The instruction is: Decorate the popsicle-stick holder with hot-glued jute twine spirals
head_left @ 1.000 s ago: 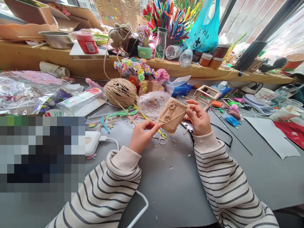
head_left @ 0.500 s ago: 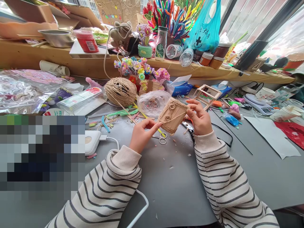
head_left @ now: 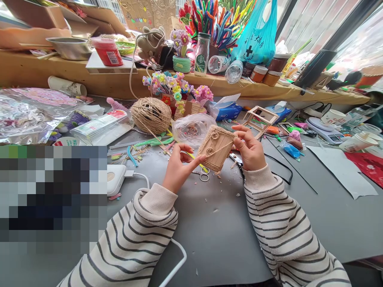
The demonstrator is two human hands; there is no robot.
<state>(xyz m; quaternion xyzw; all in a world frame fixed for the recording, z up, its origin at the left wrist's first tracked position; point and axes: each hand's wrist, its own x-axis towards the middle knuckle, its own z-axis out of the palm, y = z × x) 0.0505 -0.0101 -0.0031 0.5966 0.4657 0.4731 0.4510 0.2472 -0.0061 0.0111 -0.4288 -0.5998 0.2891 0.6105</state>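
A small tan panel (head_left: 220, 150), edged with twine and bearing two coiled twine rosettes, is held tilted above the table between my hands. My right hand (head_left: 251, 150) pinches its upper right corner. At the lower left edge, the thumb of my left hand (head_left: 181, 167) presses on the panel; some of its other fingers are hidden behind. A loose strand of twine (head_left: 224, 148) crosses the panel's face from the right fingertips toward the left thumb. Behind lies a ball of twine (head_left: 151, 115). Small scissors (head_left: 204, 174) rest on the table below the panel.
A clear plastic bag of small beads (head_left: 193, 129) lies just beyond the panel. To its right stands a wooden frame (head_left: 259, 119). A white power bank (head_left: 116, 179) with a cable is near my left forearm. White paper (head_left: 341, 169) lies at right; a cluttered ledge (head_left: 119, 81) runs behind.
The left index finger has lifted away from the thumb, and the panel has tilted slightly. My right hand keeps its hold on the corner.
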